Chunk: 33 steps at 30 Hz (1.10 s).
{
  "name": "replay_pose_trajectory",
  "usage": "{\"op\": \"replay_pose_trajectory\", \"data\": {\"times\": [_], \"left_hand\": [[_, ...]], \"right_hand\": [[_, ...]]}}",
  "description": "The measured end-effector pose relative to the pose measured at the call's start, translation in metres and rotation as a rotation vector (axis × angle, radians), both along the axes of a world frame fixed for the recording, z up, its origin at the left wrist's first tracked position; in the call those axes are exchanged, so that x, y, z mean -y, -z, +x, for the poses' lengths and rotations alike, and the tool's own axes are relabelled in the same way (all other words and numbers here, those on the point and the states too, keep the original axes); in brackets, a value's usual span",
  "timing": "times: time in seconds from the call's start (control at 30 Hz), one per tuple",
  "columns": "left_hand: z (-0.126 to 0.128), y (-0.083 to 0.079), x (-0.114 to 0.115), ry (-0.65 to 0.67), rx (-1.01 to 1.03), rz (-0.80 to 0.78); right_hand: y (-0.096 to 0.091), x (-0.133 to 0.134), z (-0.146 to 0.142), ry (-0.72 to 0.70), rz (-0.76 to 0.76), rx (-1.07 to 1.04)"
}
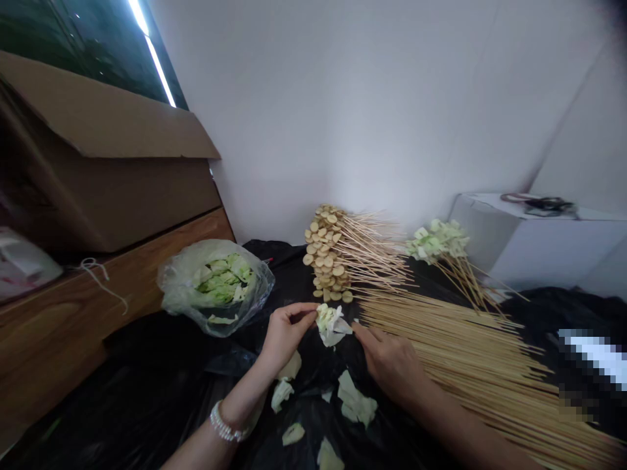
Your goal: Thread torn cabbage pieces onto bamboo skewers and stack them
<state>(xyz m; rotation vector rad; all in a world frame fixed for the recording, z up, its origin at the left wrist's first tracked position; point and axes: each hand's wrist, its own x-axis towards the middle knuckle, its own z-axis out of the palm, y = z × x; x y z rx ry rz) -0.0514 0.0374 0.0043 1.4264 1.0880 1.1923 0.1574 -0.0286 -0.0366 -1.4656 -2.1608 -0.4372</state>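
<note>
My left hand, with a beaded bracelet at the wrist, pinches the left edge of a bunched pale cabbage leaf between thumb and fingers. At the leaf's right side my right hand is closed, its fingertips close to the leaf. Whatever the right fingers hold is hidden behind them. Loose cabbage pieces lie on the black plastic sheet below the hands. Beside and beyond my right hand spreads a wide layer of bare bamboo skewers.
Stacked skewers of round tan slices stand by the white wall. Cabbage skewers lie right of them, near a white box. A clear bag of cabbage leaves sits left. A cardboard box rests behind it on wood.
</note>
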Motion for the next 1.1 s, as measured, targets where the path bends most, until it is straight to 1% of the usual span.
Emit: {"op": "replay_pose_trajectory", "data": {"times": [0.13,0.2,0.37,0.53,0.67,0.73,0.8,0.87,0.97,1.03,1.1], "left_hand": [[0.001,-0.001,0.001,0.015,0.138,-0.115],[0.002,-0.001,0.002,0.016,0.157,-0.131],[0.004,-0.001,0.002,0.009,0.103,-0.081],[0.006,0.0,0.003,0.014,0.037,-0.048],[0.003,-0.003,0.002,0.011,0.022,-0.017],[-0.001,-0.005,-0.001,-0.019,0.023,0.003],[-0.007,-0.006,-0.006,-0.08,0.042,0.035],[-0.012,-0.006,-0.01,-0.141,0.088,0.055],[-0.014,-0.005,-0.013,-0.187,0.225,0.022],[-0.012,-0.006,-0.011,-0.172,0.353,-0.026],[-0.008,-0.009,-0.006,-0.098,0.483,-0.081]], "right_hand": [[0.0,0.0,0.0,-0.012,0.01,-0.014],[-0.002,0.0,-0.001,-0.015,0.003,-0.018],[-0.002,0.001,-0.002,-0.019,-0.02,-0.031],[0.0,0.0,-0.005,-0.039,-0.01,-0.048],[-0.001,-0.002,-0.004,-0.047,0.01,-0.06],[-0.002,-0.003,-0.002,-0.041,0.037,-0.068],[-0.004,-0.004,0.001,-0.033,0.056,-0.082],[-0.007,-0.004,0.003,-0.042,0.035,-0.114],[-0.011,-0.004,0.002,-0.113,-0.067,-0.235],[-0.012,-0.003,0.0,-0.162,-0.098,-0.341],[-0.012,-0.003,-0.002,-0.187,-0.07,-0.42]]}}
